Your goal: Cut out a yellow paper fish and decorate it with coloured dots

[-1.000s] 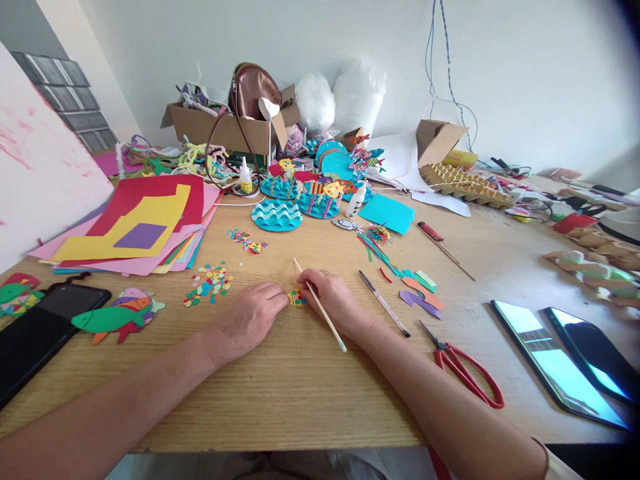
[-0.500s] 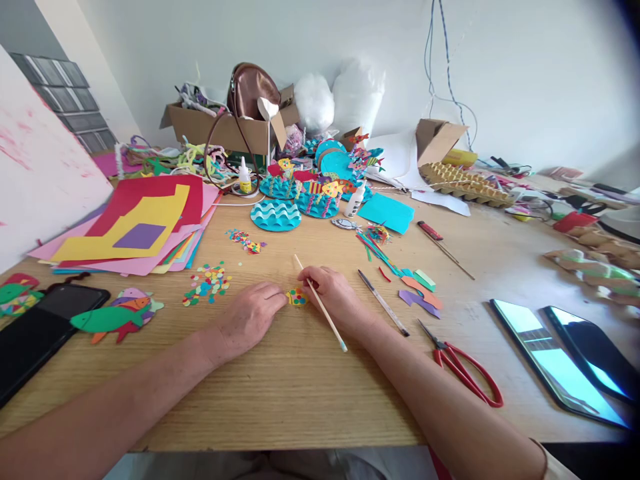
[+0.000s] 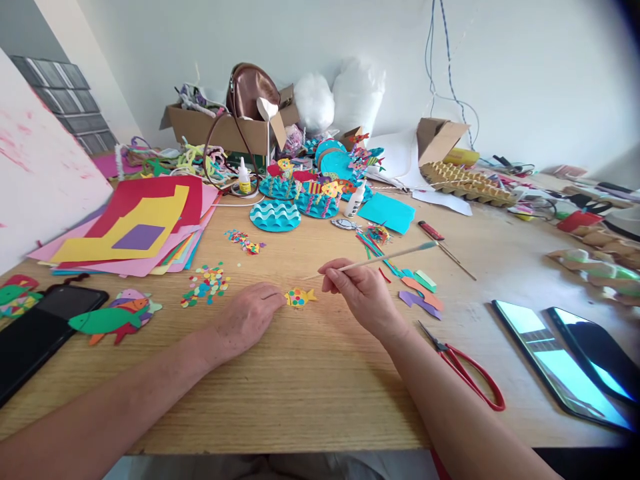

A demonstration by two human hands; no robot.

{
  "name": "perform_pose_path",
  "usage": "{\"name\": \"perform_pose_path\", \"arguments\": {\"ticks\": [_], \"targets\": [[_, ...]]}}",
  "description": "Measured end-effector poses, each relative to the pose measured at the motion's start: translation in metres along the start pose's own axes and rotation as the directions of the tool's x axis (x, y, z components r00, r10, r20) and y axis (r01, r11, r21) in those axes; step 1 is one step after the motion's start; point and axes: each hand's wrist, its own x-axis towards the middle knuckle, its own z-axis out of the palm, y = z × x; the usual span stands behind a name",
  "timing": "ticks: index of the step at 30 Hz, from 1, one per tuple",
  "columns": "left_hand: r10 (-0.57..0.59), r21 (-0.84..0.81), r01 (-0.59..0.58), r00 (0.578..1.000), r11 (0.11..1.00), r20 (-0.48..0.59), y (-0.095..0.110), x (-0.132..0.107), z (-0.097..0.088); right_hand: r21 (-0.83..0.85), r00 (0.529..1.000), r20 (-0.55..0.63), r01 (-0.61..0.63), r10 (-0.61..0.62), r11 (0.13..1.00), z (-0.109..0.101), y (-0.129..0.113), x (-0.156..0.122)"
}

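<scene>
A small yellow paper fish (image 3: 299, 298) with coloured dots lies flat on the table between my hands. At its head end, my left hand (image 3: 254, 312) rests low with the fingers together, the fingertips gripping the fish's edge. My right hand (image 3: 361, 293) is just right of the fish, pinching a thin pale stick (image 3: 385, 256) between thumb and fingers. The stick lies nearly level: its blue-green end points right, and its fine tip points left, above the fish. Loose paper dots (image 3: 206, 285) are scattered beyond my left hand.
Red-handled scissors (image 3: 475, 373) lie right of my right forearm, with two phones (image 3: 535, 360) farther right. Coloured sheets (image 3: 120, 220) are stacked at left, near paper fish cutouts (image 3: 113, 317). Blue wavy bases (image 3: 276, 215) and a glue bottle (image 3: 355, 200) stand farther back.
My right hand has moved right and turned, swinging the stick from pointing toward me to nearly level. More of the fish now shows, tail included. My left hand has stayed nearly in place.
</scene>
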Motion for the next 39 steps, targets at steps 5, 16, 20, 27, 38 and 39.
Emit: {"name": "perform_pose_path", "arguments": {"ticks": [5,16,20,27,38,39], "targets": [[-0.020,-0.013,0.020,1.000,1.000,0.014,-0.001,-0.002,0.001,-0.178,0.992,0.102,0.094,-0.077,0.980,0.005,-0.007,-0.003],[-0.017,0.011,0.017,0.999,1.000,0.028,0.002,-0.001,-0.003,-0.198,0.986,0.144,0.106,-0.078,0.975,0.013,0.002,-0.002],[-0.033,0.011,0.032,0.998,0.999,0.051,0.004,0.001,-0.006,-0.213,0.986,0.146,0.115,-0.084,0.970,0.015,0.003,-0.002],[-0.043,-0.011,0.044,0.996,0.999,0.072,0.004,0.001,-0.006,-0.229,0.983,0.157,0.128,-0.094,0.965,0.014,0.003,-0.002],[-0.051,-0.013,0.052,0.996,0.999,0.073,0.003,0.000,-0.004,-0.219,0.988,0.135,0.100,-0.071,0.970,0.011,-0.002,-0.002],[-0.051,-0.015,0.052,0.996,0.999,0.070,0.003,0.000,-0.003,-0.216,0.988,0.132,0.101,-0.074,0.971,0.011,-0.003,-0.002]]}}
